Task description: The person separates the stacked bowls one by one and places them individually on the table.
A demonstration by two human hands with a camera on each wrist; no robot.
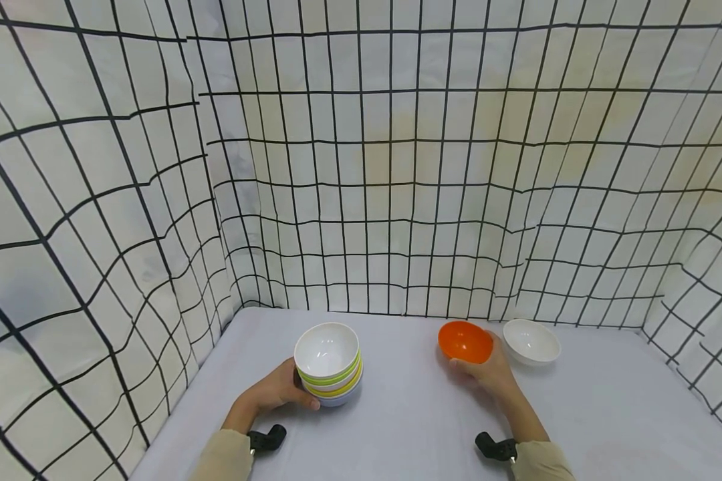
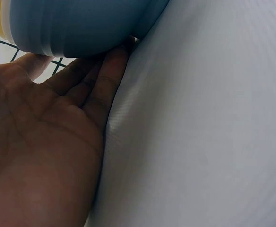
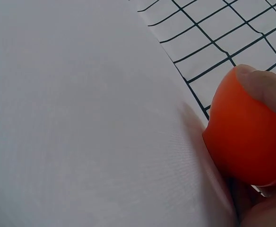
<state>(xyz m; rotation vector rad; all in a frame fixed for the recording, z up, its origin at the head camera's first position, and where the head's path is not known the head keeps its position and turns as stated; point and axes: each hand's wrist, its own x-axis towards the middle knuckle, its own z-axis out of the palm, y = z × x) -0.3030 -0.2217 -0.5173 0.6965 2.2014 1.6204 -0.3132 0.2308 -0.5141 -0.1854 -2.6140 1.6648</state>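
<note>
Right hand (image 1: 492, 369) gripping orange bowl (image 1: 464, 342), white bowl (image 1: 531, 343) beside, gridded wall (image 1: 376, 200) behind.

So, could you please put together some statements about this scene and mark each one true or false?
1. The left hand holds the stack. True.
2. The right hand holds the orange bowl. True.
3. The orange bowl sits inside the stack. False: it is apart from it.
4. The stack rests on a green bowl. False: its bottom bowl is bluish.
5. A lone white bowl is on the table. True.
6. The lone white bowl is upside down. False: it opens upward.
</note>
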